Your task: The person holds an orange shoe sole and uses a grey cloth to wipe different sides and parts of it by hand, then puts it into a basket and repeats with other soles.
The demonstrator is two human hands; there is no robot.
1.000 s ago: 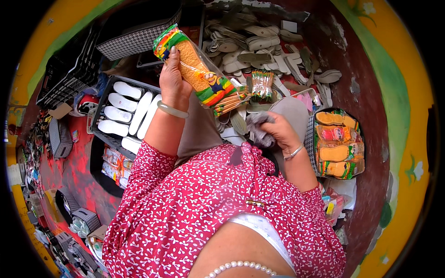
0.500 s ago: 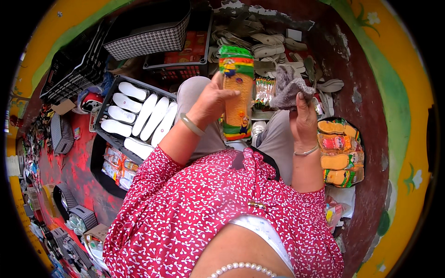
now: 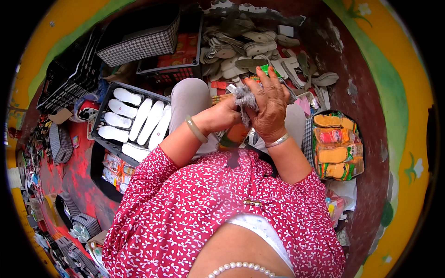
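My left hand (image 3: 222, 115) is closed at the edge of a packaged insole (image 3: 237, 133), most of which lies hidden behind both hands. Its orange lower part shows below them, and a bit of green wrapper pokes out above. A grey cloth (image 3: 244, 99) is bunched between my hands. My right hand (image 3: 269, 105) presses that cloth against the packet, fingers stretched upward and its back toward me. The fingertips of my left hand are covered by the cloth.
A black crate of white insoles (image 3: 121, 107) stands at the left. A basket of packaged orange insoles (image 3: 334, 155) sits to the right. Beyond my knees lies a heap of loose pale insoles (image 3: 259, 46), beside a houndstooth basket (image 3: 139, 48) and a dark crate (image 3: 171, 69).
My right hand has moved left with the grey cloth onto the packet. My left hand has lowered, and the packet now tilts, its top leaning right, mostly hidden.
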